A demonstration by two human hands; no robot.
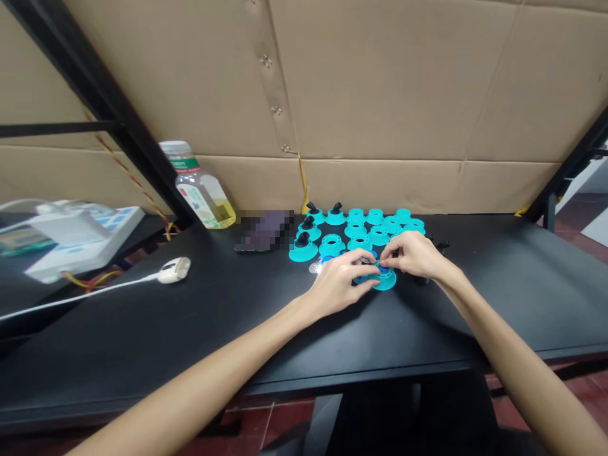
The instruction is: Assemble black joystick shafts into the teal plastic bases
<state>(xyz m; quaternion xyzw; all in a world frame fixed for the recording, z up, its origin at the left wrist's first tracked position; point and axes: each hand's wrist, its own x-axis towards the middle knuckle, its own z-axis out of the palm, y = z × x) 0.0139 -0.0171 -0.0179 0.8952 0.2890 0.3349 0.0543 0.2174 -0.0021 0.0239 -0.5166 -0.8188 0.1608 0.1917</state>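
My left hand (339,284) and my right hand (412,254) meet over one turquoise plastic cap (386,279) on the black table (199,329). The left hand's fingers curl around the cap's left side. With its fingertips pinched, the right hand presses on a small dark piece at the cap's top; what that piece is I cannot make out. Just behind the hands stands a cluster of several more turquoise caps (360,229). A few at the left of the cluster carry a black knob (303,239).
A plastic bottle (199,187) with yellowish liquid stands at the back left beside a blurred dark object (264,230). A white switch on a cord (175,270) lies left of the hands. A white box (80,237) sits far left. Cardboard wall behind.
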